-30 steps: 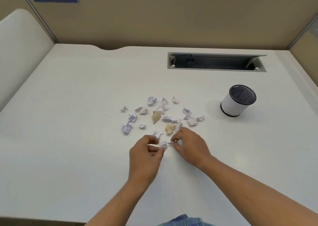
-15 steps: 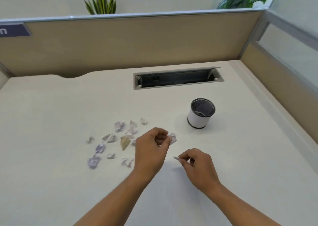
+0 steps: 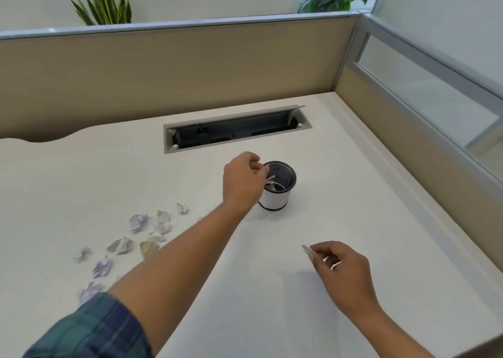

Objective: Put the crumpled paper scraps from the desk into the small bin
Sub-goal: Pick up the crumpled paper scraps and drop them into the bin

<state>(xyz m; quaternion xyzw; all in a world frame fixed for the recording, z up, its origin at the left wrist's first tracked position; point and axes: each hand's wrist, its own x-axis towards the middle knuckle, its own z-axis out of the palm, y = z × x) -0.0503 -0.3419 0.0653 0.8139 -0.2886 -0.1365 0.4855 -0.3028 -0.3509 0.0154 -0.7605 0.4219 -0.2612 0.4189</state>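
The small bin (image 3: 276,198) is a white cup with a black mesh lining, upright mid-desk. My left hand (image 3: 241,183) reaches over its left rim, fingertips pinched on a pale crumpled scrap (image 3: 270,181) at the bin's mouth. My right hand (image 3: 344,273) hovers low over the desk to the front right, pinching a small flat paper scrap (image 3: 307,249) between thumb and forefinger. Several crumpled scraps (image 3: 138,223), mostly lilac-white and one tan (image 3: 148,248), lie scattered on the desk left of my left forearm, which hides some of them.
The white desk (image 3: 272,303) has a recessed cable slot (image 3: 236,131) with a raised flap just behind the bin. Beige partition walls (image 3: 190,66) close the back and right sides, with a glass panel on the right. Plants rise behind the partition.
My left hand carried its scrap from near the pile rightward to the bin's mouth. My right hand keeps its small scrap and has drifted right. The view has swung right.
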